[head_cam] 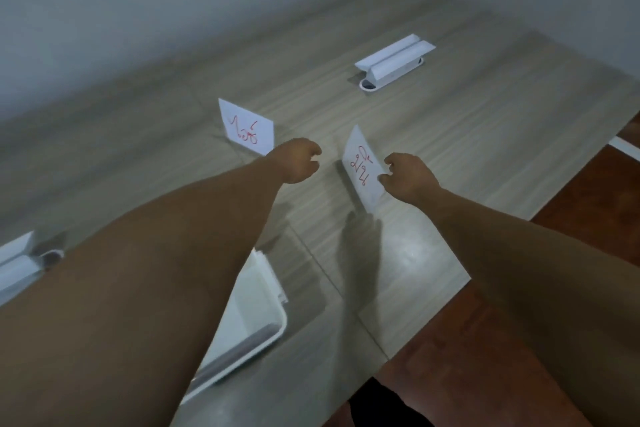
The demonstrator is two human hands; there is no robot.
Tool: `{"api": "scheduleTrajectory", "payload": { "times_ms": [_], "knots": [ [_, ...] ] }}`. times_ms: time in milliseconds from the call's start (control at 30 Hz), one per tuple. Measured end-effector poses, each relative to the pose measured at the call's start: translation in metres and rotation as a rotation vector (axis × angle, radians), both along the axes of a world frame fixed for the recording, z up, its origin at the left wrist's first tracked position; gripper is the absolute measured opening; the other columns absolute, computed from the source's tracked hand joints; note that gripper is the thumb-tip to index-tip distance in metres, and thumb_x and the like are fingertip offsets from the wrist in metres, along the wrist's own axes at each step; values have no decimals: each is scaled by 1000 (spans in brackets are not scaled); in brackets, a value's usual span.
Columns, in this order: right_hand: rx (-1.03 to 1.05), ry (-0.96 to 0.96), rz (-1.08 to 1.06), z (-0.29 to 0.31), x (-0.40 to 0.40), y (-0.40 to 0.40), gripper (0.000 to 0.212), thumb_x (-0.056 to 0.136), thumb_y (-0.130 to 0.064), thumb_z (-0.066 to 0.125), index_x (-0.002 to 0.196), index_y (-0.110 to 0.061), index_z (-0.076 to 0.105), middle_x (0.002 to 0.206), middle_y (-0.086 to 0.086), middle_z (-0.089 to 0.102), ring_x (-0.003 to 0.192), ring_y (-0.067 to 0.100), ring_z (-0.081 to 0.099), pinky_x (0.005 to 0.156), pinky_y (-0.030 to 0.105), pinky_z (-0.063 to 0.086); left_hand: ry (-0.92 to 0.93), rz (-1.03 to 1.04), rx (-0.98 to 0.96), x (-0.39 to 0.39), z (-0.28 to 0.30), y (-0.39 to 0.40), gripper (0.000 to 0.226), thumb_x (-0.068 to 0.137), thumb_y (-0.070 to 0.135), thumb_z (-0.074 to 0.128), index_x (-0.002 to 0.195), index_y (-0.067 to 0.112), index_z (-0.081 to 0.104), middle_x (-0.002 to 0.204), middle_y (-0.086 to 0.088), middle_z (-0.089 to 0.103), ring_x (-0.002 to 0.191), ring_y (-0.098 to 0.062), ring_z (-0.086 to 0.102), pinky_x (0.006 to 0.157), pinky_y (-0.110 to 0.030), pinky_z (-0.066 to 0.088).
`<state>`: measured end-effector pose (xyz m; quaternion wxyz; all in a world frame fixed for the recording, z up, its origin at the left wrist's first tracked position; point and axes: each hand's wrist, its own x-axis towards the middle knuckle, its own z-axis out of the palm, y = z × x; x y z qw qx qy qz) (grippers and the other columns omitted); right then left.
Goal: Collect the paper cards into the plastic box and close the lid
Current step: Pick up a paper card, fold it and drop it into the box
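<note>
Two bare hands reach forward over a grey wood-grain desk [485, 121] in the head view. The right hand [407, 178] pinches the right edge of a white paper card [362, 168] bearing red handwriting; the card is tilted and appears lifted above the desk, with a shadow below it. The left hand [299, 159] is loosely curled with nothing between its fingers, just beside the lower right corner of a second card [247, 126], also marked in red, which stands upright on the desk. The two hands are apart, the held card between them. Near the desk's front edge, partly hidden under the left forearm, lies the white plastic box [256, 319], its open top showing a stack of white sheets inside. A white folded cable-port cover [394, 61] sits farther back on the desk, well apart from the cards. A similar white fitting [17, 260] shows at the left edge.
</note>
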<state>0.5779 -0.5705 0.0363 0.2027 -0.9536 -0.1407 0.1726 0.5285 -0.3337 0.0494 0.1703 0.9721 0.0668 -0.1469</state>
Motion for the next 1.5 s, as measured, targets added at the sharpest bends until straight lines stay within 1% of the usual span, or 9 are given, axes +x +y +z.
{"api": "scheduleTrajectory", "payload": {
  "times_ms": [167,233,300,367,467,600,900,1167,1500],
  "knots": [
    [26,162,15,-32,35,5,51,84,-42,64,121,-8,57,115,10,66,99,26,65,82,40,57,-45,-133,44,83,-27,-33,66,94,4,50,152,24,26,163,-3,16,146,-26,27,117,-43,32],
    [107,202,-21,-45,40,7,35,87,-34,62,108,-6,64,103,5,67,88,22,65,72,33,57,-75,-197,124,103,-39,-42,74,91,-4,52,152,27,24,165,-2,9,148,-27,23,118,-44,31],
    [137,157,-40,-54,48,8,20,91,-17,53,78,-4,62,85,5,66,73,20,59,52,21,44,-101,-252,218,118,-49,-47,74,89,-5,55,151,25,29,165,-4,10,149,-27,23,121,-44,25],
    [164,101,-71,-55,51,6,32,91,-6,46,59,-9,48,66,1,56,63,18,52,49,20,36,-100,-276,278,126,-55,-47,64,90,2,59,147,20,39,164,-9,15,149,-26,23,123,-45,16],
    [226,54,-89,-49,56,-3,20,92,-4,48,87,2,67,82,8,66,75,22,62,66,24,45,-107,-237,273,125,-52,-47,45,89,18,64,133,17,55,157,-10,34,140,-29,40,119,-44,25],
    [275,-1,-53,-30,53,-3,21,91,-4,53,102,4,69,98,20,72,92,32,68,71,28,50,-169,-110,152,105,-26,-38,27,88,25,66,112,15,68,122,-7,64,109,-31,60,90,-40,49],
    [431,-105,85,48,-40,48,21,91,-12,60,107,-4,72,110,12,73,93,18,64,76,20,41,-281,156,32,-46,59,15,22,84,25,69,100,10,72,106,-9,71,94,-25,61,72,-29,39],
    [566,-106,322,87,-191,124,26,88,-11,65,113,-5,71,122,10,69,108,17,61,84,16,38,-371,415,13,-268,103,66,27,78,25,76,99,9,75,101,-10,75,96,-28,66,82,-32,49],
    [474,43,484,42,-274,130,21,91,-13,62,107,-3,73,119,11,71,110,23,64,87,21,42,-242,497,-14,-381,39,51,26,92,24,60,108,9,75,111,-9,75,103,-27,66,92,-36,52]
  ]
}}
